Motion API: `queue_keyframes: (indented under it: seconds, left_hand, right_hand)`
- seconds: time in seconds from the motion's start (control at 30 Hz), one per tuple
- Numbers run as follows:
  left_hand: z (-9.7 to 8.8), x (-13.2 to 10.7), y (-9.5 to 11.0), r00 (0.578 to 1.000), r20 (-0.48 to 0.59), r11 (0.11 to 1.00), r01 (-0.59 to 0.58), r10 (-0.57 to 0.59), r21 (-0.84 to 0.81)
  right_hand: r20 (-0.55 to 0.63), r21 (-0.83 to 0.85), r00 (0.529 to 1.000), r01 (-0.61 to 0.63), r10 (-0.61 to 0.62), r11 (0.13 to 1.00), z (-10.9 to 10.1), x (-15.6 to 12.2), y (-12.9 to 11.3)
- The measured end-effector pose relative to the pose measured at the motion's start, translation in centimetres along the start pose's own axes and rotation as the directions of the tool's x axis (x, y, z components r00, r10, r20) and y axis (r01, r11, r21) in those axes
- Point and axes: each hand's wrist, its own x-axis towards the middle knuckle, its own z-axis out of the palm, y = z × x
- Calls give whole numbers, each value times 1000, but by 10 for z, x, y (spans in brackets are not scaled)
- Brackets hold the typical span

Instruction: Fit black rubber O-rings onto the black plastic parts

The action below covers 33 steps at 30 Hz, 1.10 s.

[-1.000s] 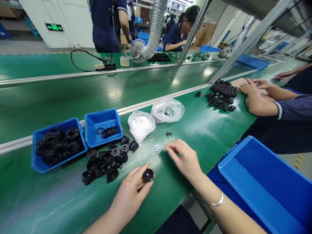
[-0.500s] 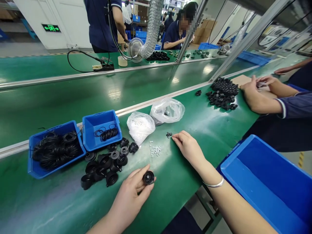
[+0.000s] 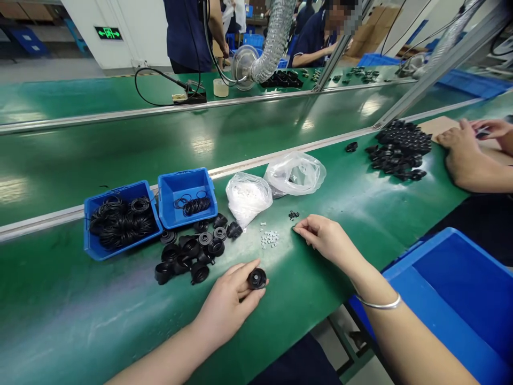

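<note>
Where the green bench (image 3: 312, 299) is seen at its left, a blue bin (image 3: 90, 243) is filled with bundled black rings (image 3: 126, 227). Beside it, a smaller blue bin (image 3: 184, 184) is partly occupied by more thin rings (image 3: 196, 206). Just in front, black caps (image 3: 188, 248) are gathered in a loose cluster. A single black cap (image 3: 257, 278) is held by the left hand (image 3: 232, 299), its round hollow end turned up, pinched between thumb and fingers that are parted only by its width. Beyond that hand, a bag of white parts (image 3: 248, 198) is set down, with small pale pieces (image 3: 270, 239) scattered near it. To its right, a clear bag (image 3: 298, 174) is placed, and tiny black pieces (image 3: 294, 215) are heaped before it. Close by these, the right hand (image 3: 320, 235) is lowered towards the bench, thumb and forefinger drawn together at the tips; whether anything tiny is caught there cannot be told. Farther right, black parts (image 3: 401, 152) are piled near a co-worker's hands (image 3: 459, 141), and a blue crate (image 3: 452, 289) is seen below.
</note>
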Motion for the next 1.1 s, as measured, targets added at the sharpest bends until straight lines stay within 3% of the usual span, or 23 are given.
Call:
queue_keyframes:
  seconds: [0.1,0.23,0.4,0.77,1.1]
  left_hand:
    - [0,0,1,1000,-3,1000,4,-4,-9]
    - [1,1,3,1000,-18,1000,-10,11,11]
    - [-1,1,7,999,-45,971,-18,30,237]
    - [-1,3,4,998,-54,968,-29,44,249]
    - [-3,4,10,999,-46,945,-8,24,328]
  right_hand:
    - [-50,59,999,-11,14,998,5,-14,-11]
    - [-64,264,997,52,-37,963,19,-39,-52]
    - [-35,419,978,199,-204,886,43,-55,-96]
    - [-52,381,969,242,-240,892,49,-51,-100]
    - [-9,221,937,341,-348,914,52,-76,-96]
